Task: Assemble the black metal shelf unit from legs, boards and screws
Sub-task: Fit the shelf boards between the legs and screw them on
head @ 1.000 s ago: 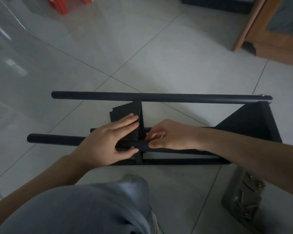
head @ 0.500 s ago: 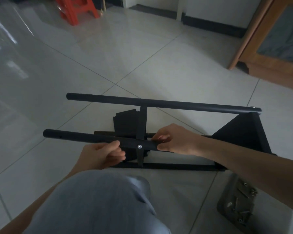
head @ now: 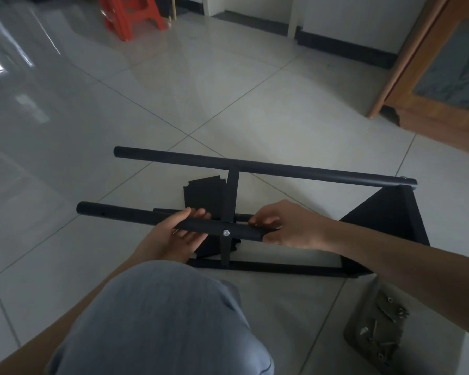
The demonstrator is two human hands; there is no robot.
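The black shelf unit lies on its side on the tiled floor. Its far leg (head: 266, 167) runs across the middle. The near leg (head: 130, 213) has a silver screw (head: 225, 233) through it where the middle board's edge (head: 229, 198) meets it. My left hand (head: 178, 236) is under the near leg, palm up, fingers reaching behind it. My right hand (head: 287, 226) grips the same leg just right of the screw. The end board (head: 385, 220) stands at the right.
A clear bag of screws and parts (head: 377, 331) lies on the floor at the lower right. My knee in grey cloth (head: 160, 320) fills the foreground. An orange plastic stool (head: 130, 14) stands far left, a wooden cabinet (head: 431, 77) at the right.
My left hand left the top of the middle board, dropped below the near leg and turned palm up under it. The screw head has come into view. My right hand stayed on the leg.
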